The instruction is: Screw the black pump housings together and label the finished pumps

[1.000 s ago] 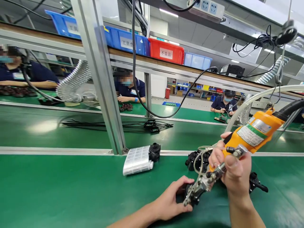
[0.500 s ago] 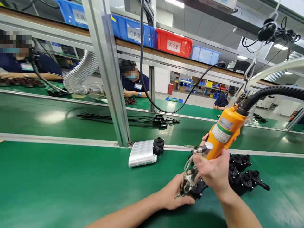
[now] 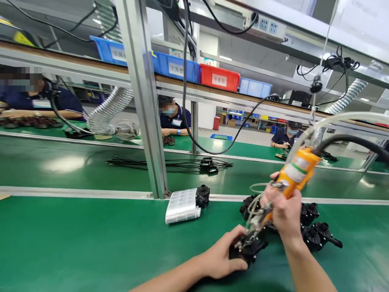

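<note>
My right hand (image 3: 284, 207) is closed around an orange electric screwdriver (image 3: 299, 168), tilted with its metal tip end down to the left. A dark cable and a clear hose run from its top. The tip end meets a black pump housing (image 3: 253, 249) on the green bench; the exact contact point is blurred. My left hand (image 3: 226, 253) grips that housing from its left side, thumb in front and fingers behind. More black pump housings (image 3: 313, 237) stand to the right of my right wrist, and another housing (image 3: 249, 205) lies behind the screwdriver.
A silvery sheet roll (image 3: 182, 207) lies by the metal post (image 3: 147, 121), a black housing (image 3: 202, 196) beside it. Black cables (image 3: 173, 164) lie on the belt beyond. Blue bins and a red bin (image 3: 220, 77) line the shelf. Several co-workers sit across the line.
The screwdriver and my right hand have shifted slightly right and down in the picture. My left hand stays on the housing. The whole view has tipped upward a little.
</note>
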Available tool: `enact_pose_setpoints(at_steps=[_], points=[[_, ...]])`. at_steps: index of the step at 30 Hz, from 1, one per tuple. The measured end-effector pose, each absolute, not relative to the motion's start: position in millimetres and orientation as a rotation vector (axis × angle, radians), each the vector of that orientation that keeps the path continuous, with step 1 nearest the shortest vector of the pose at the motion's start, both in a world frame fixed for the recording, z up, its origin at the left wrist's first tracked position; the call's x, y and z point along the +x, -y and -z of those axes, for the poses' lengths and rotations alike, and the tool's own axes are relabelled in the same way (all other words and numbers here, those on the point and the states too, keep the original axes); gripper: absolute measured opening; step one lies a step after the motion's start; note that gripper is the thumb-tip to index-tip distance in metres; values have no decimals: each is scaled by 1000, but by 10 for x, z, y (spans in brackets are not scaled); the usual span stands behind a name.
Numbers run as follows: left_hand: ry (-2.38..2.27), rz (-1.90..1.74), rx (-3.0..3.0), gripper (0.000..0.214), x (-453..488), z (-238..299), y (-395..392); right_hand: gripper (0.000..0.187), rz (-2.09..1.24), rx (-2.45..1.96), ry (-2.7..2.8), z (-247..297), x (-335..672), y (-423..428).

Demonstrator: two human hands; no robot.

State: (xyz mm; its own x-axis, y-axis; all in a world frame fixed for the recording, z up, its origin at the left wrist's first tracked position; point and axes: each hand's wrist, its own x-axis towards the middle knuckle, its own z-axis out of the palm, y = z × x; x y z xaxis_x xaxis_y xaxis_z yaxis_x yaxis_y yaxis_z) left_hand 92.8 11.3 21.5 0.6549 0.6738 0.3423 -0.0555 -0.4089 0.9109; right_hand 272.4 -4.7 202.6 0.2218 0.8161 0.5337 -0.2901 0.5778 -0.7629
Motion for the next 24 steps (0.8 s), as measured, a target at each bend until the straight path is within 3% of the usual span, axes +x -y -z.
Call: enact_pose_setpoints(at_steps=[4, 9, 14, 19, 24], points=[[-767, -918, 1919, 68, 747, -211, -175, 57, -747, -404, 877, -2216, 3357, 175], [-1174, -1292, 1821, 53, 649, -179, -344, 66, -798, -388, 832, -2366, 3878, 316], [-1344, -1374, 1706, 73, 676, -145, -438, 66, -798, -406, 837, -2377, 3754, 294], [-1510, -1480, 2059, 47, 341, -565, -584, 65, -759, -422, 862, -2355, 3585, 272], [-1646, -1277, 2075, 39, -196, -913, -886, 65, -789, -390, 882, -2323, 3558, 240]])
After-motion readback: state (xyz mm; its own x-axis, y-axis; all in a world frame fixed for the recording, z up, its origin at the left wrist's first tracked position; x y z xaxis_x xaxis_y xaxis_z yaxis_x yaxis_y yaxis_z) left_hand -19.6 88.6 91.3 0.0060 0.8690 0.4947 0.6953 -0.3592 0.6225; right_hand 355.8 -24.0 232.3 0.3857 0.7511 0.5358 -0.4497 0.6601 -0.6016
